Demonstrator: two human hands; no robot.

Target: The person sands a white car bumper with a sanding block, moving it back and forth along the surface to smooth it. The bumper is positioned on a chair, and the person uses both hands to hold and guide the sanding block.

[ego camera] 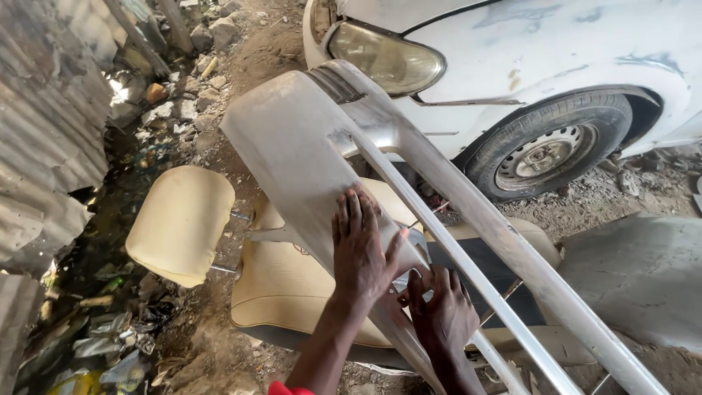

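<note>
A dusty, sanded grey car bumper (292, 139) lies tilted across a beige car seat (285, 281), running from the upper left down to the lower right. My left hand (360, 252) lies flat, palm down, on the bumper's broad face, fingers pointing up. Just below and to the right, my right hand (442, 313) rests on the bumper's lower part with its fingers spread. I cannot see anything under either palm.
A white car (556, 44) with patches of filler stands at the top right, its headlight (384, 57) and front wheel (548, 150) close to the bumper. The seat's headrest (181, 223) sticks out left. Corrugated metal sheets (44, 132), rubble and litter line the left side. A grey panel (643, 274) lies at right.
</note>
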